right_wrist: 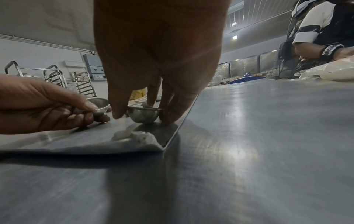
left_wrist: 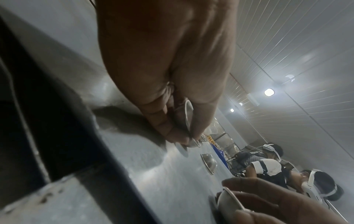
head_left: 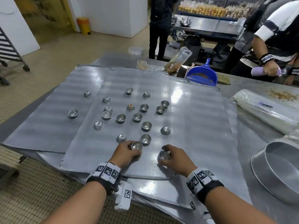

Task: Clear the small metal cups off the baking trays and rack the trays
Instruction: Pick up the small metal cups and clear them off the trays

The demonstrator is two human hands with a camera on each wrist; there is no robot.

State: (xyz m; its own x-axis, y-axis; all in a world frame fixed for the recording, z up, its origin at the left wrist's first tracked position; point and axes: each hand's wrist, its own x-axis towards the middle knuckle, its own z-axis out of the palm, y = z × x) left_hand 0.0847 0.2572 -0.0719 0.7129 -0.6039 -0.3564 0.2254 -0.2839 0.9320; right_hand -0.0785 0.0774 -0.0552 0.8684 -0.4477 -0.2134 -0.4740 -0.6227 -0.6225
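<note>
Both hands are down at the near edge of the top baking tray point(head_left: 90, 156). Left hand point(head_left: 124, 153) pinches one small metal cup point(head_left: 136, 145) in its fingers, right hand point(head_left: 175, 157) has its fingers curled round another cup point(head_left: 163, 156) resting on that tray. The other cups point(head_left: 146, 126) sit scattered farther back on it.
</note>
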